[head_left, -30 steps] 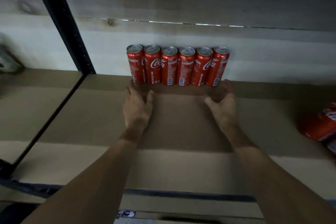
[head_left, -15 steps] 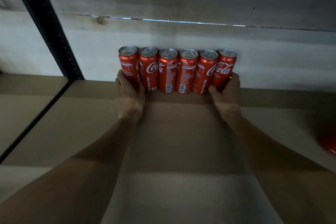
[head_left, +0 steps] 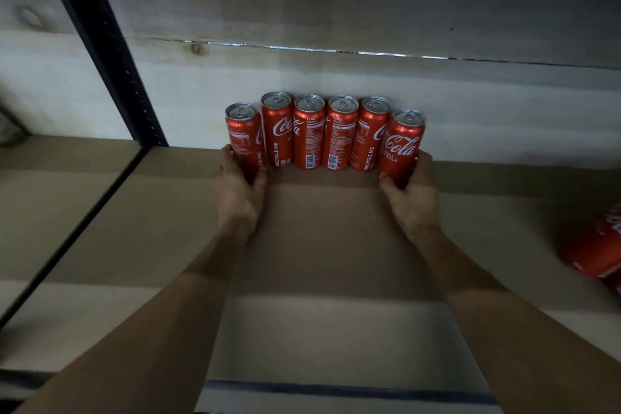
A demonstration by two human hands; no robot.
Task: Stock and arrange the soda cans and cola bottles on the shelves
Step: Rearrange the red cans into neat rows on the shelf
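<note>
**Two hands grip the end cans of a six-can row at the back of a shelf**

From my remote seat, the head camera looks down into one shelf bay that holds six slim red cola cans, all upright in a row at the far side. The four middle cans (head_left: 309,134) stand side by side against the back wall (head_left: 336,10), touching one another. The left end can (head_left: 243,136) and the right end can (head_left: 403,144) sit a little nearer to me than those four, each just beside its neighbour.

The left hand (head_left: 240,193) wraps the lower part of the left end can, thumb on its right side and fingers curled round the left. The right hand (head_left: 411,198) clasps the lower part of the right end can in the same way, mirrored. I cannot tell whether either can is lifted off the board.

Every can shows a silver top with its pull tab flat and unopened. White script logos, "RECYCLE ME" lettering and barcode panels face different ways along the row.

The shelf (head_left: 319,245) is a plain brown board. A dark perforated post (head_left: 100,44) rises at the left, with another board (head_left: 50,195) beyond it. The wall is pale wood planks, with a thin bright gap (head_left: 302,50) between two of them. A blurred red package (head_left: 594,245) lies at the right edge, well apart from the row.
</note>
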